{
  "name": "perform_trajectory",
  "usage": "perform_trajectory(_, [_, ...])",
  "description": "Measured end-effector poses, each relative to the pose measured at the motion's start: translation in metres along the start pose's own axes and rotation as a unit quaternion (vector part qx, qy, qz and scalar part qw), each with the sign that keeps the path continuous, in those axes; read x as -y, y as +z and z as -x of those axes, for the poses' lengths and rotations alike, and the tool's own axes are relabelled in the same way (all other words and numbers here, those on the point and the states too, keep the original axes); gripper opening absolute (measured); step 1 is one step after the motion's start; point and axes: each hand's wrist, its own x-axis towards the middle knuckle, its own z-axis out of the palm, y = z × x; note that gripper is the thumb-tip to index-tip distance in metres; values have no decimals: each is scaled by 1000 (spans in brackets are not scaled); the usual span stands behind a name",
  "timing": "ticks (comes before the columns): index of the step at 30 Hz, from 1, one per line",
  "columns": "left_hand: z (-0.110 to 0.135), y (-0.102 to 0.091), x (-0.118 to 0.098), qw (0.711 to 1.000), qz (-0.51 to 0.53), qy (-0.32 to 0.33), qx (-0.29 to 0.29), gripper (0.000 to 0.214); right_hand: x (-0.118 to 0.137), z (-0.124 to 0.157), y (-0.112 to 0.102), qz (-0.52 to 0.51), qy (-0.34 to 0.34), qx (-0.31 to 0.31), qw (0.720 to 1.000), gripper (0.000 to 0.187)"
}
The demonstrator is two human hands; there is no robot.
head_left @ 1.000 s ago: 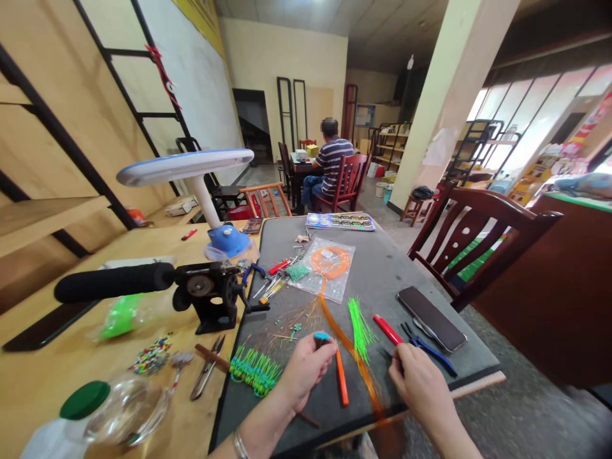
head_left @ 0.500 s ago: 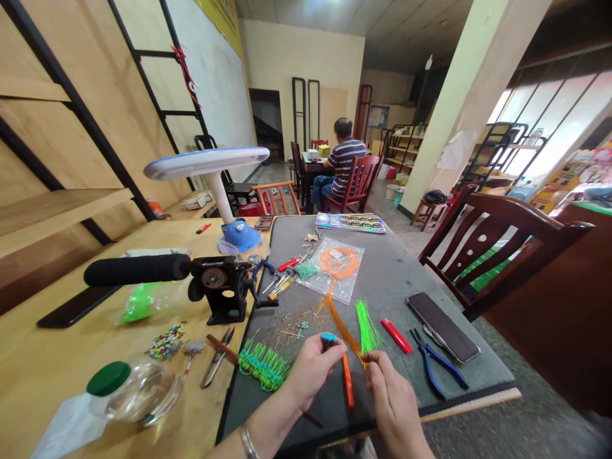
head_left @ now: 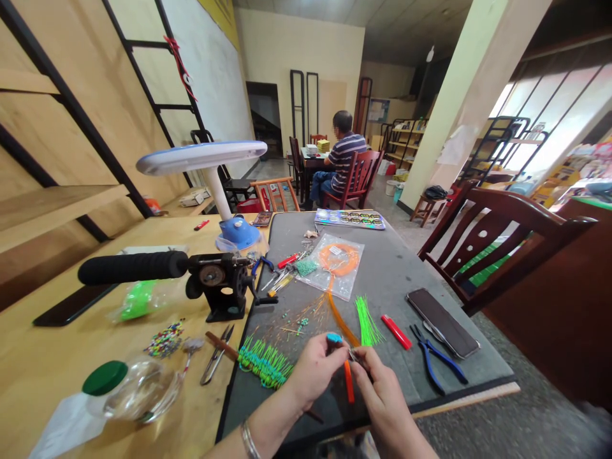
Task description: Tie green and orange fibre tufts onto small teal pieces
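My left hand (head_left: 313,373) is closed around a small piece with a bright blue top (head_left: 333,338); its lower part is hidden by my fingers. Close beside it, the fingers of my right hand (head_left: 386,389) are pinched together at a small dark or shiny bit, too small to name. Between the hands lies an orange strip (head_left: 349,382) on the grey mat. A bundle of orange strands (head_left: 340,319) runs down toward my fingertips. Bright green strands (head_left: 367,324) lie just beyond the right hand. Left of my left hand rests a stick wound with green-and-blue bristly loops (head_left: 264,361).
A red lighter-like piece (head_left: 396,332), blue-handled pliers (head_left: 433,360) and a phone (head_left: 442,322) lie at the right. Leftward stand a black cranked vise (head_left: 224,287), a lamp (head_left: 236,231), scissors (head_left: 217,357), beads (head_left: 165,338) and a clear jar (head_left: 143,389). A person (head_left: 342,159) sits farther back.
My right hand has moved left and slightly up, away from the green strands, so its fingertips now meet those of my left hand. My left hand still holds the blue-topped piece.
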Motion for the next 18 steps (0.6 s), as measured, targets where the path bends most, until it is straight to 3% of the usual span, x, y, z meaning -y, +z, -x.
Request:
perform_trajectory(9, [2,-1,-3,1000,-25,-16,12,19,5,-2,-4,-100,37,-9,994,25])
perform_trajectory(15, [4,-4,-11,990,-128,59,19,12,5,-2,-5,-211,108,-2,972,33])
perform_trajectory(18, [4,-3,-11,984,-164,66,10,12,-1,-2,-5,-225,115,-7,967,34])
